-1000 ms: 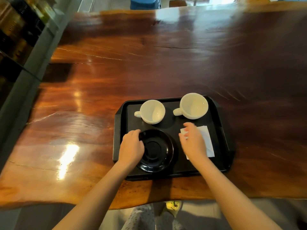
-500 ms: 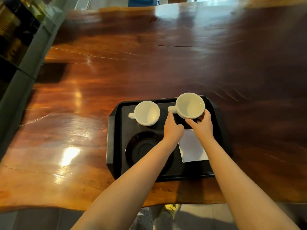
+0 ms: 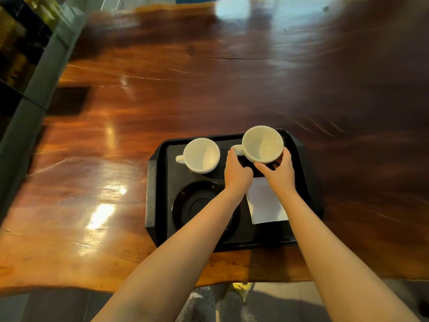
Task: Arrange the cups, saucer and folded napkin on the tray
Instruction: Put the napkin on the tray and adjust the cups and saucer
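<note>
A: Head view first, biggest thing down: the wooden table carries the black tray at its near edge. What does the tray hold?

B: 4 things. The black saucer sits near-left with nothing on it. The folded napkin lies flat at near-right. The 2 white cups, both empty, are along the far side: the left cup stands alone with its handle pointing left, and the right cup sits in the far-right corner.

A: And the hands?

B: Both are on the right cup. The left hand has its fingers curled at the handle side; the right hand cups the bowl's near-right wall, fingers wrapped narrow around it. I cannot tell whether the cup is lifted or resting.

A: How will it handle?

B: I would judge it stiff, glazed and slick, fairly weighty for its size, and it chips if knocked against its neighbour. Handle plus opposite wall is a sound hold.
</note>
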A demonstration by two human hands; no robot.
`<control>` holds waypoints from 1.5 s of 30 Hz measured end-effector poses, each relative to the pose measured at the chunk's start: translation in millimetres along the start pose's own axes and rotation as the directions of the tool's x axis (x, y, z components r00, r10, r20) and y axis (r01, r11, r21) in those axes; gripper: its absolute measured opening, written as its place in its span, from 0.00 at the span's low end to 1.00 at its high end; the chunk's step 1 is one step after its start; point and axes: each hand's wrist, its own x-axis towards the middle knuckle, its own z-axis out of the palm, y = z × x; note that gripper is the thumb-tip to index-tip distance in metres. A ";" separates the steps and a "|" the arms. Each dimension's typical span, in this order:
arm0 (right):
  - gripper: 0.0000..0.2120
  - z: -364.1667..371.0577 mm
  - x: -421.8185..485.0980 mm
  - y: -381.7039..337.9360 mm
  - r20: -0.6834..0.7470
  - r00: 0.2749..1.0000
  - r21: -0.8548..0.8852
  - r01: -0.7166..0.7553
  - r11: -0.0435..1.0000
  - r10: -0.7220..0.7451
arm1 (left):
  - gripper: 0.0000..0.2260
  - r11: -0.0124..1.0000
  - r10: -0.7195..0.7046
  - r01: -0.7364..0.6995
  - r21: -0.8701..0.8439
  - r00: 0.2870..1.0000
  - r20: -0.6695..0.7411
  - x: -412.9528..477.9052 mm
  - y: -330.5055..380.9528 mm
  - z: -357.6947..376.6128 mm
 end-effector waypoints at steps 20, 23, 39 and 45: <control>0.20 -23.1 -79.4 -9.2 0.048 0.995 -0.355 0.096 0.930 -0.084 | 0.28 0.953 0.185 -0.134 0.272 0.968 -0.171 -80.4 -53.2 -104.8; 0.24 -13.8 -105.8 10.4 0.178 0.971 -0.569 0.232 0.789 -0.157 | 0.29 0.867 0.180 -0.070 0.493 0.967 -0.178 -87.7 -88.6 -125.5; 0.31 -8.9 -106.3 43.1 0.244 0.969 -0.759 0.208 0.617 -0.027 | 0.29 0.869 0.075 0.068 0.491 0.961 -0.266 -87.8 -119.7 -109.7; 0.31 -10.2 -106.6 43.1 0.243 0.970 -0.760 0.202 0.617 -0.018 | 0.30 0.886 0.058 0.081 0.456 0.957 -0.284 -94.2 -120.2 -99.4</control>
